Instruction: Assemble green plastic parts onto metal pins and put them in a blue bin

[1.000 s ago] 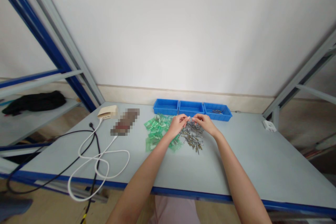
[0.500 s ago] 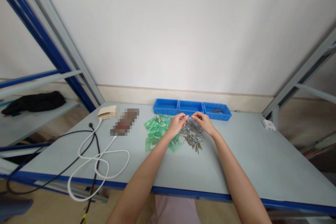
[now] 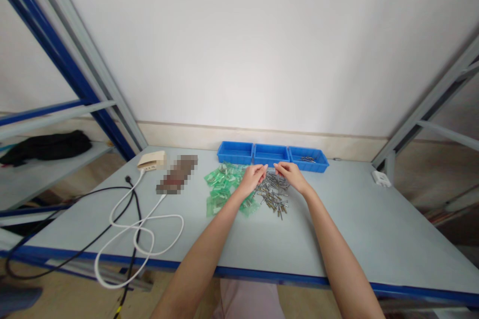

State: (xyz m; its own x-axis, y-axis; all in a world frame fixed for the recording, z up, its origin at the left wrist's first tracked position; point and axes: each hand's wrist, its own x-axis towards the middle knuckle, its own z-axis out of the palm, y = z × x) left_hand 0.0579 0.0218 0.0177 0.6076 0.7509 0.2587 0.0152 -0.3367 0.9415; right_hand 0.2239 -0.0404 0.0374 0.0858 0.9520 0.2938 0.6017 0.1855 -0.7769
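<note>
My left hand [image 3: 253, 178] and my right hand [image 3: 290, 174] face each other over a pile of small metal pins [image 3: 275, 197]. Between their pinched fingertips runs a thin metal pin [image 3: 271, 168], one end in each hand. Green plastic bags [image 3: 221, 190] lie left of the pile, partly behind my left hand and forearm. Just beyond my hands are three joined blue bins: the left bin [image 3: 235, 151] and middle bin [image 3: 271, 153] show nothing inside, and the right bin [image 3: 318, 165] holds several pins.
A cream box [image 3: 150, 160] with a white cable [image 3: 147, 217] and a pixelated object [image 3: 177, 174] lie on the left of the table. Black cables cross the left edge. At the far right sits a white adapter [image 3: 380, 178]. Metal frame posts rise at both sides.
My hands have moved slightly apart, and the thin pin between them shows more clearly. The whole view has shifted a little.
</note>
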